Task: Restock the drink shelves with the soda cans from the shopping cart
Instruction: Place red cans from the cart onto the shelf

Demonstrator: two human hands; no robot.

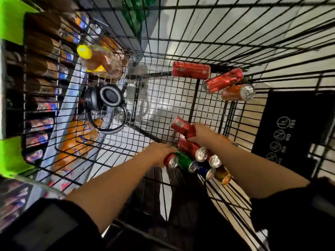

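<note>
The right hand [200, 131] is curled round a red can [182, 126] and holds it just above the near pile, its silver top aimed away from the person and to the left. Directly beneath that hand lies a cluster of cans [197, 160] on their sides, touching one another, their tops facing the person: red, green, blue and gold ones. The left hand [159, 151] rests on the left end of this cluster, fingers bent over a red can with a silver top [170, 161] (whether it truly grips it, I cannot tell).

Beyond the right hand, well apart from it, three more cans [217, 80] lie against the far wall of the shopping cart [145, 98]: one red lying crosswise, one red slanting, one orange with its top turned right.

Left of the left hand, on the black wire floor, sit black headphones [107, 104] and, farther off, a bottle with a yellow cap [97, 60]. Through the mesh shows pale tiled floor [208, 19]. Drink shelves [45, 84] edged in green run along the far left, blurred.
</note>
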